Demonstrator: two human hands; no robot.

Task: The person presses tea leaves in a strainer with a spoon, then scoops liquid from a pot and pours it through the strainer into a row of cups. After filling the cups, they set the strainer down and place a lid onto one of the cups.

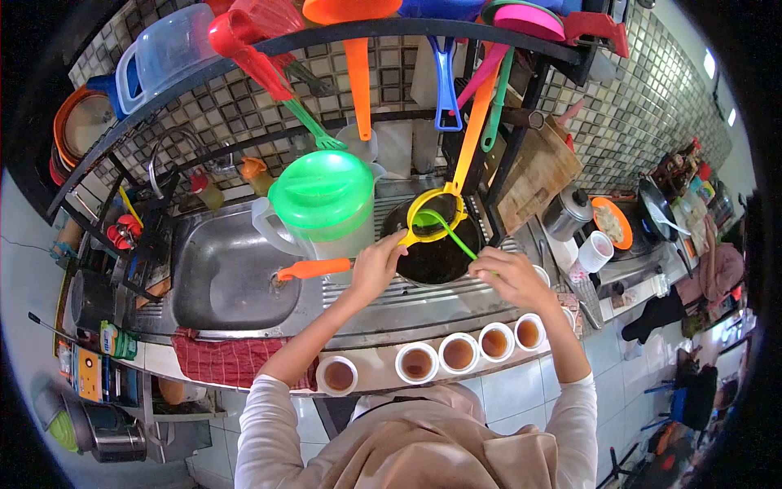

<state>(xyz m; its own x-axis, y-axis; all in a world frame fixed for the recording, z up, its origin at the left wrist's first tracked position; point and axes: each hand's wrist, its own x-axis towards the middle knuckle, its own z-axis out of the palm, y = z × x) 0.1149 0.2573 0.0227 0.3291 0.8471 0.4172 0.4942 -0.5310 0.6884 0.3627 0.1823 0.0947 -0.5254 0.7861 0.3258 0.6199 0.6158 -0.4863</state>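
My left hand (379, 265) is closed at the near-left edge of a yellow strainer (413, 234), which sits over a dark pot (423, 265). An orange handle (318, 268) sticks out to the left beside that hand. In my right hand (511, 279) is the thin stem of a green ladle (458, 241); its bowl rests inside the strainer ring. Below my hands, white cups of brown liquid stand along the counter edge: one cup (337, 375) on the left, then several to the right, such as this cup (417, 362). A clear pitcher (326, 244) with a green lid (322, 194) stands behind my left hand.
A steel sink (236, 273) lies to the left, with a red cloth (224, 359) on the counter edge before it. Colourful utensils hang from a black rack (269, 42) overhead. On the right are a steel canister (568, 213), an orange plate (612, 222) and a pan (656, 208).
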